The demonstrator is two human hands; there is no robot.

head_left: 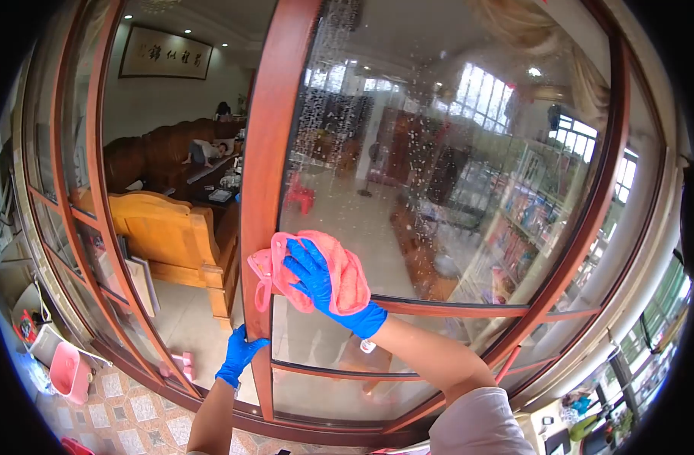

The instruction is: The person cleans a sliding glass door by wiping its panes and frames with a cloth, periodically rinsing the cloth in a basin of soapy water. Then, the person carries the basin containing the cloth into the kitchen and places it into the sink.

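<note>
Pink cloth (351, 282) is spanning door frame (270, 136) and glass (438, 174) beneath right hand (315, 279).
Right hand is gripping it; left hand (243, 353) (lower, farther off) is touching the frame, its closure impossible to tell.

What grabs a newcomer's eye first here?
Likely the bright pink cloth under the blue-gloved right hand, at the lower-left corner of the large glass pane. Next, whitish droplets higher on that pane. Then the blue-gloved left hand, lower left, at the reddish-brown wooden upright.
</note>
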